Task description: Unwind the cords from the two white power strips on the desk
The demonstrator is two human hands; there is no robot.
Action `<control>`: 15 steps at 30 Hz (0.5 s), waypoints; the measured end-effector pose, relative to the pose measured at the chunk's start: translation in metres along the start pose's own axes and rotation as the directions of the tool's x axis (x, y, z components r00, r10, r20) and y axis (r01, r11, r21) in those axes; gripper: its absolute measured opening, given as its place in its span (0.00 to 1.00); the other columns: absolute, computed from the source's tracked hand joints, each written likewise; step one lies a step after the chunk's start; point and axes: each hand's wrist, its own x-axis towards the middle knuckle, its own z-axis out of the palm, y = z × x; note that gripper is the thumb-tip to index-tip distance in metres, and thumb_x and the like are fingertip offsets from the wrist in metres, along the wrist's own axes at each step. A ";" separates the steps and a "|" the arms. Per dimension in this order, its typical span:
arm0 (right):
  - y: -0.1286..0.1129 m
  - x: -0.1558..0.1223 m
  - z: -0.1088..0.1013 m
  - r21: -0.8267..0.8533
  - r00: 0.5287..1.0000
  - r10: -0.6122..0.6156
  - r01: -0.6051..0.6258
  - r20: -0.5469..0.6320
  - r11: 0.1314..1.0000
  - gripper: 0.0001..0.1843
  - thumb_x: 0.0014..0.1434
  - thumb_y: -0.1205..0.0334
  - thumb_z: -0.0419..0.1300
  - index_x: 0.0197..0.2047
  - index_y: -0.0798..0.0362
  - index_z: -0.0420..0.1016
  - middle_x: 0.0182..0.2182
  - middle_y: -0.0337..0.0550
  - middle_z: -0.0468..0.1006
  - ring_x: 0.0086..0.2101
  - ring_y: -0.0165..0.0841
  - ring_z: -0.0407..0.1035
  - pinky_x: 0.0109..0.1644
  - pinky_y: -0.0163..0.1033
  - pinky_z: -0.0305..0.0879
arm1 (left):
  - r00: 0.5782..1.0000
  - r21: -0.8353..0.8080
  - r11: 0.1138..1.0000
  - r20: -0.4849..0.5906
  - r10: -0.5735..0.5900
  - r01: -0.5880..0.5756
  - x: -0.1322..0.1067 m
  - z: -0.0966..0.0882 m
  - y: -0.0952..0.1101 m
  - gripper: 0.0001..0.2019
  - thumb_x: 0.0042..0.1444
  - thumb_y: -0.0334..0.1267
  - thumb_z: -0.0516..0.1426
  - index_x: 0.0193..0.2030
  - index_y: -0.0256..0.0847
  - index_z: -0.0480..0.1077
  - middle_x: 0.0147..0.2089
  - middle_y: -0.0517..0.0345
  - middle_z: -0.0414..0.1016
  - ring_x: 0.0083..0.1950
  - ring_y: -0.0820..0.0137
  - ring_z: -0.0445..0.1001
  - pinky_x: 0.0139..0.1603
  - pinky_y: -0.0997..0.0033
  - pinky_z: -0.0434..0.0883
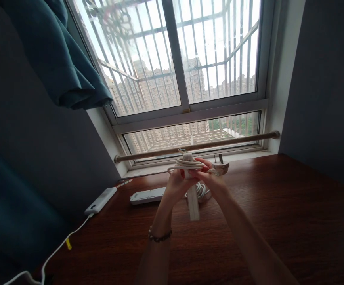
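Both my hands hold a white power strip (193, 206) upright above the table, its lower end pointing toward me. Its white cord (189, 163) is wound in several loops around the upper part. My left hand (177, 185) is closed around the strip and loops from the left. From the right, my right hand (210, 179) has its fingers closed on the cord by the strip. A flat-pronged plug (220, 167) sticks out past the right hand, prongs up. Behind my hands, another white power strip (148, 195) lies on the table beside a coiled white cord (201, 190).
The brown wooden table (264, 221) reaches to the window ledge, with a horizontal rail (198, 147) across the window. At the left edge lies a white power bank (101, 201) with a white cable (67, 235) plugged in. A blue curtain (71, 75) hangs upper left.
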 end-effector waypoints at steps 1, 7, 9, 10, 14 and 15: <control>-0.002 -0.001 0.000 -0.012 1.000 -0.001 0.001 -0.001 1.000 0.34 0.34 0.70 0.69 0.48 0.54 0.67 0.36 0.43 0.75 0.40 0.38 0.69 0.46 0.42 0.65 | 1.000 -0.004 1.000 0.016 0.001 -0.001 0.000 -0.001 0.001 0.17 0.47 0.38 0.62 0.43 0.34 0.69 0.36 0.53 0.74 0.41 0.62 0.73 0.44 0.65 0.70; -0.011 -0.005 0.003 0.037 0.998 0.065 -0.065 0.002 0.997 0.38 0.31 0.64 0.73 0.48 0.60 0.66 0.37 0.49 0.75 0.37 0.35 0.69 0.42 0.38 0.65 | 0.996 0.087 0.994 0.046 -0.074 0.070 -0.006 -0.007 0.000 0.24 0.45 0.41 0.64 0.48 0.34 0.66 0.39 0.51 0.73 0.36 0.63 0.73 0.38 0.66 0.70; -0.013 -0.003 -0.001 0.052 1.000 0.024 -0.024 -0.002 0.998 0.33 0.34 0.62 0.73 0.44 0.60 0.68 0.33 0.45 0.75 0.32 0.30 0.68 0.36 0.33 0.64 | 0.992 0.145 0.986 0.078 -0.098 0.086 -0.010 -0.011 0.002 0.31 0.43 0.41 0.65 0.53 0.34 0.61 0.40 0.51 0.73 0.37 0.62 0.73 0.38 0.65 0.70; -0.014 -0.002 -0.006 0.059 1.000 0.002 -0.001 -0.018 0.998 0.29 0.36 0.61 0.72 0.42 0.60 0.69 0.30 0.42 0.74 0.29 0.27 0.66 0.32 0.30 0.62 | 0.986 0.174 0.982 0.135 -0.101 0.077 -0.014 -0.012 0.003 0.36 0.42 0.41 0.66 0.57 0.35 0.58 0.40 0.52 0.73 0.38 0.61 0.73 0.39 0.64 0.69; -0.023 0.005 -0.031 0.065 0.995 0.003 0.003 -0.097 0.998 0.26 0.38 0.55 0.72 0.38 0.57 0.69 0.22 0.35 0.67 0.22 0.22 0.60 0.22 0.26 0.54 | 0.913 0.243 0.969 0.386 -0.131 0.036 -0.025 -0.009 0.010 0.53 0.38 0.43 0.68 0.67 0.39 0.42 0.43 0.54 0.73 0.46 0.56 0.72 0.47 0.61 0.66; -0.024 0.006 -0.036 0.047 0.994 0.016 -0.011 -0.110 0.999 0.28 0.37 0.54 0.72 0.38 0.57 0.68 0.22 0.36 0.67 0.23 0.22 0.61 0.23 0.26 0.54 | 0.912 0.236 0.971 0.388 -0.133 0.041 -0.027 -0.006 0.011 0.54 0.37 0.43 0.68 0.67 0.39 0.41 0.44 0.52 0.73 0.47 0.55 0.71 0.49 0.60 0.66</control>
